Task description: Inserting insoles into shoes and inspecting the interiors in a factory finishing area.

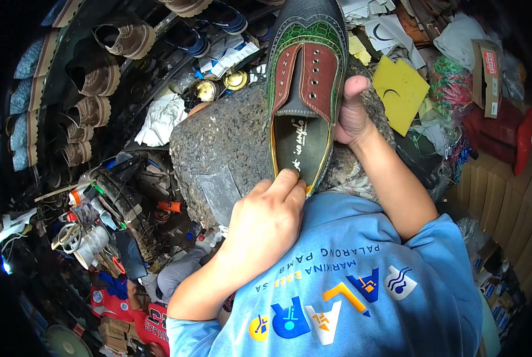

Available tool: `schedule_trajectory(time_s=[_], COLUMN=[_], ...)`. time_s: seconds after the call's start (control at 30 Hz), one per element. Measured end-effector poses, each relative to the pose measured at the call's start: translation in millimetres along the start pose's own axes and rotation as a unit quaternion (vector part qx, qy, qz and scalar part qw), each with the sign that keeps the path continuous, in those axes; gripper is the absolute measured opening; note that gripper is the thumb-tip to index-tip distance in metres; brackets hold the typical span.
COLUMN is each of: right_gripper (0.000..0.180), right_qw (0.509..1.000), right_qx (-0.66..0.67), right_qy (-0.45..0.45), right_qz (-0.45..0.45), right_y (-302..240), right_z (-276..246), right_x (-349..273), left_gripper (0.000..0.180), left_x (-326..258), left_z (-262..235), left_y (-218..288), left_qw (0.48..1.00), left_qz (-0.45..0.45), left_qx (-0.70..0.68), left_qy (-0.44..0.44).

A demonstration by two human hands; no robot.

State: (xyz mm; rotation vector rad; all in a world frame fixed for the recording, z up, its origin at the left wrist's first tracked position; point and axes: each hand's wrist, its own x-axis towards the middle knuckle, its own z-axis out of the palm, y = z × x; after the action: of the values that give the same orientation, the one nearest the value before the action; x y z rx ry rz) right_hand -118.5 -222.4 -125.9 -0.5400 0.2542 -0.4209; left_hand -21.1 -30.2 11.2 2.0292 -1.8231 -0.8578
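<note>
Both hands clamp one shoe (304, 77): the left hand (266, 223) closes on its heel end at 6 o'clock, fingertips pressed over the back rim beside the insole, while the right hand (354, 113) grips the side at 3 o'clock, thumb up against the brown lace flap. The shoe lies toe toward 12 o'clock on a rough, speckled grey block (224, 149) resting in the person's lap, above the blue shirt (367, 285).

As a judgement, the work looks well along: the upper is fully shaped, with green patterned panels, brown eyelet facings and an insole already inside. The eyelets carry no laces, so lacing and any finishing appear left to do.

At 9 to 11 o'clock, brown shoes (93, 77) line a rack; a yellow sheet (400, 89) lies at 2 o'clock.
</note>
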Motion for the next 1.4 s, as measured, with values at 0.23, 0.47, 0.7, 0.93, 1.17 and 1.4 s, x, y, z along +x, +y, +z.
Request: schedule_trajectory(time_s=[0.23, 0.47, 0.7, 0.93, 1.17, 1.4], right_gripper=[0.122, 0.084, 0.032, 0.014, 0.013, 0.012], right_qw=[0.995, 0.955, 0.564, 0.357, 0.381, 0.408], right_qx=[-0.085, -0.166, -0.772, -0.881, -0.868, -0.868], right_qy=[0.041, 0.245, -0.089, -0.309, -0.312, -0.281], right_qz=[0.021, -0.019, -0.280, 0.042, 0.063, -0.020], right_y=[-7, -14, -81, -78, -69, -72], right_z=[15, 30, 68, 107, 104, 108], right_x=[4, -11, -64, -53, -57, -60], left_gripper=[0.006, 0.006, 0.007, 0.010, 0.011, 0.008], left_x=[4, 6, 30, 53, 52, 52], left_z=[4, 6, -22, -29, -26, -31], left_y=[-3, 13, 17, -7, -5, -14], left_qw=[1.000, 0.999, 0.996, 0.976, 0.969, 0.978], left_qz=[0.016, 0.006, 0.035, 0.078, 0.063, 0.098], left_qx=[-0.013, -0.042, 0.062, 0.152, 0.133, 0.107], left_qy=[-0.011, -0.001, -0.048, -0.139, -0.200, -0.149])
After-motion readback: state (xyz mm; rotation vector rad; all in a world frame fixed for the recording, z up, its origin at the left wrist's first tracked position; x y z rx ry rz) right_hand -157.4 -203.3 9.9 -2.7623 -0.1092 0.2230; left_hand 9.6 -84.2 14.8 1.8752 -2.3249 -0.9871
